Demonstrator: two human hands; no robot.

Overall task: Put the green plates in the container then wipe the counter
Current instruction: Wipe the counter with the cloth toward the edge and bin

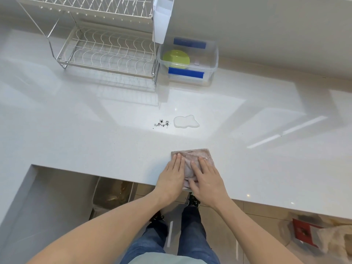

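Green plates (pixel 176 58) lie inside a clear plastic container (pixel 214 60) with blue handles at the back of the white counter (pixel 95 134). A folded pinkish cloth (pixel 192 156) rests at the counter's front edge. My left hand (pixel 171 178) and my right hand (pixel 206 180) press flat on the cloth, fingers pointing away from me. Beyond the cloth, a small puddle of clear liquid (pixel 186 121) and a scatter of dark crumbs (pixel 162 123) sit on the counter.
A two-tier wire dish rack (pixel 106 52) stands at the back left, beside the container. A recessed cut-out (pixel 57 187) opens in the counter at the front left. My legs and the tiled floor show below the counter edge.
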